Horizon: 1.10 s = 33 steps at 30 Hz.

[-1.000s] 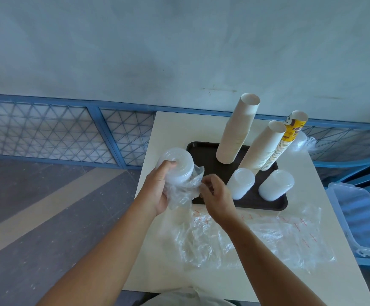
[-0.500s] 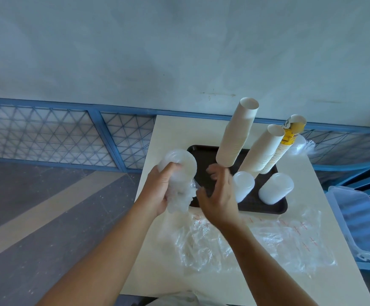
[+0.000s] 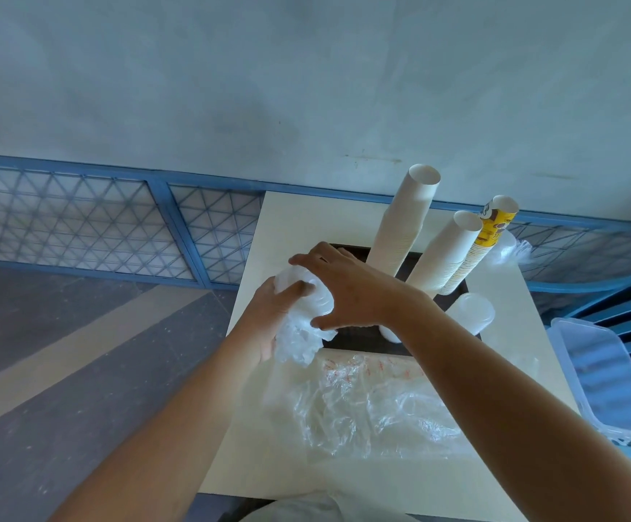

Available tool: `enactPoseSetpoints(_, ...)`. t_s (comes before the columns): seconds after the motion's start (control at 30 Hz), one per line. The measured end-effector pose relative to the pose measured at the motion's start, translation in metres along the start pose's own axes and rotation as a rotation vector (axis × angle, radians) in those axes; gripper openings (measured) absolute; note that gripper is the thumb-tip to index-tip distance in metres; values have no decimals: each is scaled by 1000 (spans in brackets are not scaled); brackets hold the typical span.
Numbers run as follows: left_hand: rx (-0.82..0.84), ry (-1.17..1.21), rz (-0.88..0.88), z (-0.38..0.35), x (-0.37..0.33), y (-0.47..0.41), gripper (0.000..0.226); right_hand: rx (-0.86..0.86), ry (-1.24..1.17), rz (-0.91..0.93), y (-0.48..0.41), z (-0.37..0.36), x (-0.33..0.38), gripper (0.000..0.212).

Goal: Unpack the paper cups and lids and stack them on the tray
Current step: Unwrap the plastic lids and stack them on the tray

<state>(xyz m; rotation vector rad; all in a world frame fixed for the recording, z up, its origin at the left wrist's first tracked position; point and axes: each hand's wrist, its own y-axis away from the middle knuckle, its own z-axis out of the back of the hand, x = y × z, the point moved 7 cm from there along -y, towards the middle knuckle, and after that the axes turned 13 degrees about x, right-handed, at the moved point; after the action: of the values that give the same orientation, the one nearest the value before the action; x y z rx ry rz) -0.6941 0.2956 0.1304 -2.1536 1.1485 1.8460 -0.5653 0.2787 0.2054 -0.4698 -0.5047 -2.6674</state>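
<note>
on tray (image 3: 359,339), three cup stacks (image 3: 404,220)

A pale wall (image 3: 306,69) rises beyond the right hand (image 3: 348,292); blue lattice railing (image 3: 80,216) and grey floor (image 3: 43,371) lie left of the left hand (image 3: 269,318).

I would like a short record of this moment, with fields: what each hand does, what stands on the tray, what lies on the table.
Left hand: grips the wrapped lid stack from below, at the bunched wrap
Right hand: clasps the same stack from above
Tray: three tall cup stacks, unwrapped lids
Table: empty plastic bags
Beside table: plastic bin
</note>
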Motion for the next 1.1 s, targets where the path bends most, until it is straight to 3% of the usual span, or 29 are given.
enactPoseSetpoints(0.27,149,98,-20,4,6,10,64,-67,-74,7,0,-5,-3,97)
enactPoseSetpoints(0.4,195,170,-18,8,9,15,80,-109,-175,-3,7,-1,-10,99)
enactPoseSetpoints(0.6,213,159,-12,9,10,19,56,-164,-218,-20,13,-3,-14,98)
enactPoseSetpoints(0.77,240,166,-17,8,8,20,90,-234,-276,-9,16,-3,-16,93)
enactPoseSetpoints(0.93,246,145,-17,6,8,22,55,-247,-283,6,17,-6,-15,93)
enactPoseSetpoints(1.1,246,85,-37,4,2,22,99,-230,-244,0,16,-10,-16,96)
